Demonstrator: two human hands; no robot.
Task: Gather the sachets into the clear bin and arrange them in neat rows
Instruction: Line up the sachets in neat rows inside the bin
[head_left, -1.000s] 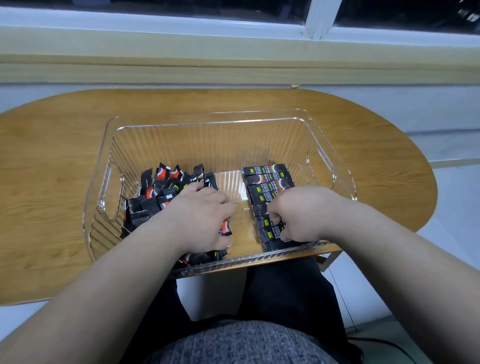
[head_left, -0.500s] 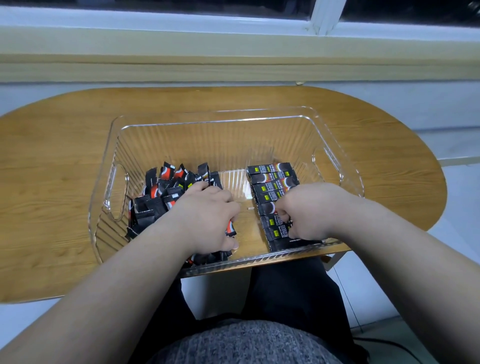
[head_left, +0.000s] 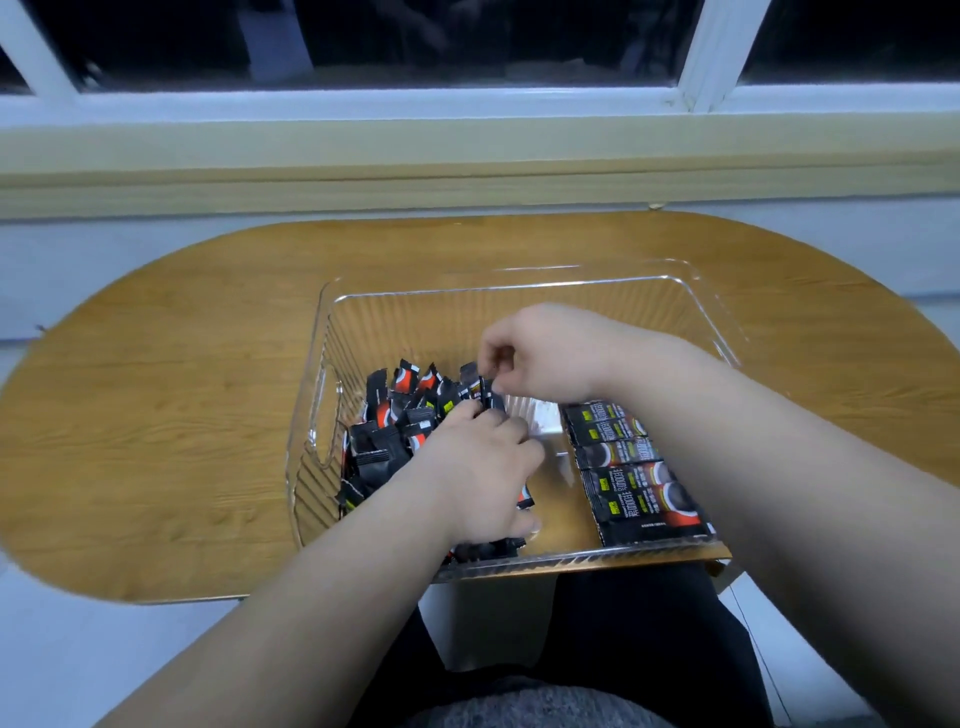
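A clear ribbed plastic bin (head_left: 415, 322) stands on the oval wooden table (head_left: 182, 364), and all sachets which I can see are inside it. In the left half lies a loose pile of black and red sachets (head_left: 395, 415), pointing in many directions. In the right half, close to the near wall, there is 1 neat row of black sachets (head_left: 634, 478). Each lies flat with its long axis from left to right, one behind the other from near to far.

The right hand (head_left: 550, 353) reaches over to the far right edge of the pile. Its thumb and fingertips are closed on 1 single black sachet (head_left: 487, 392), which stands almost on its end. The left hand (head_left: 478, 467) lies on the near side of the pile with the fingers curled down. It seems to grip a bunch of sachets (head_left: 523, 500), whose ends stick out under the palm.

I judge that the sorting is only at its beginning. The far end of the row is to the right of the pinched sachet and a little nearer, partly under the right forearm. The right hand is the nearer one to it. The sachet probably has to be turned flat, long axis left to right, before it joins the row.
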